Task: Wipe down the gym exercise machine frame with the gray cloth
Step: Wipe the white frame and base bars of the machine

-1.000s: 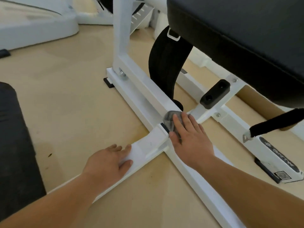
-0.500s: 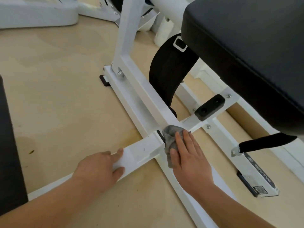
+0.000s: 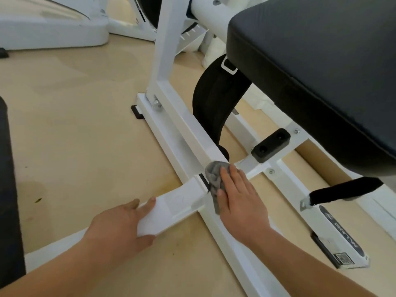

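The machine's white frame (image 3: 180, 133) runs along the floor as a long base beam, with a cross bar branching off toward me at the left. My right hand (image 3: 240, 198) lies flat with straight fingers on the gray cloth (image 3: 213, 174), pressing it onto the beam at the joint with the cross bar. Most of the cloth is bunched under my fingers and palm. On the cross bar, my left hand (image 3: 120, 228) rests over the bar's edge, thumb below and fingers along the far side.
A black padded seat (image 3: 317, 61) overhangs the frame at the upper right. A wide black strap (image 3: 214, 103) hangs beside the beam, and a second strap (image 3: 347, 189) dangles at the right. A black rubber stop (image 3: 271, 145) sits on a bracket. Other white equipment (image 3: 53, 33) stands far left.
My right hand and the cloth slid a little back and forth over the joint on the beam. The view shifted slightly. My left hand stayed on the cross bar.
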Available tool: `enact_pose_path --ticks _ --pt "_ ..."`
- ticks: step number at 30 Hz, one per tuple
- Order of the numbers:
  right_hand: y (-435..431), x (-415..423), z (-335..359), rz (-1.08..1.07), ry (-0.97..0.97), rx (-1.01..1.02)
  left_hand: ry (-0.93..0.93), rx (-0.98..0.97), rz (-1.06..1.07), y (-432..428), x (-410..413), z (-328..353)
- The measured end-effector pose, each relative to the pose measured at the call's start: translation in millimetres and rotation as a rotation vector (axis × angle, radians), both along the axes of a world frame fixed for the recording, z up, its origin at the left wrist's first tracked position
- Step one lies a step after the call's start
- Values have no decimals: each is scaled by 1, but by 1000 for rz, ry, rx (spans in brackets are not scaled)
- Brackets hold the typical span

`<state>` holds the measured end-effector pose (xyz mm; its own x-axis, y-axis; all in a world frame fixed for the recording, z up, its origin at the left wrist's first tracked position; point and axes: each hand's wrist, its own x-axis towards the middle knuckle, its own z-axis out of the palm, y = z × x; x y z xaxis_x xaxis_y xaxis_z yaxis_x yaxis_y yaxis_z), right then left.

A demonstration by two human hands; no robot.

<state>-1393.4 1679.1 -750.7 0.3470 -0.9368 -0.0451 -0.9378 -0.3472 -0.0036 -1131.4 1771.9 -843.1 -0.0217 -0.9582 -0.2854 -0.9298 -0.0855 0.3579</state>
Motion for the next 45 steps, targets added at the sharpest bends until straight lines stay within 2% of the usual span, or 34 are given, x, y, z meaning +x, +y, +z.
enact_pose_path --ticks 4,9,10,13,14,20,26,29,32,37,45 --pt "-25 13 7 -62 -76 101 2 4 0 0 -1 2" --pt "-85 65 24 -245 -415 377 5 -24 -11 -1 1 4" --pt "-87 68 23 -225 -402 366 6 -29 -15 -1 2 4" --pt "-67 59 11 -91 -158 146 -6 -35 -16 0 2 2" --pt "-55 52 7 -55 -131 98 -10 -41 -21 0 1 1" --pt "-9 -2 2 -52 -162 135 -7 -25 -8 -4 -3 -3" --pt "-60 41 23 -261 -293 258 -31 -24 -9 -3 -3 -3" --pt "-51 40 18 -191 -184 147 -47 -18 -5 -2 -4 0" --pt "-5 1 11 -113 -107 39 -48 12 7 -2 -4 2" --pt "67 -74 4 -155 -13 -5 -79 32 3 -3 -5 1" --pt "0 -23 -1 -228 -7 20 -105 -19 2 1 -5 -1"
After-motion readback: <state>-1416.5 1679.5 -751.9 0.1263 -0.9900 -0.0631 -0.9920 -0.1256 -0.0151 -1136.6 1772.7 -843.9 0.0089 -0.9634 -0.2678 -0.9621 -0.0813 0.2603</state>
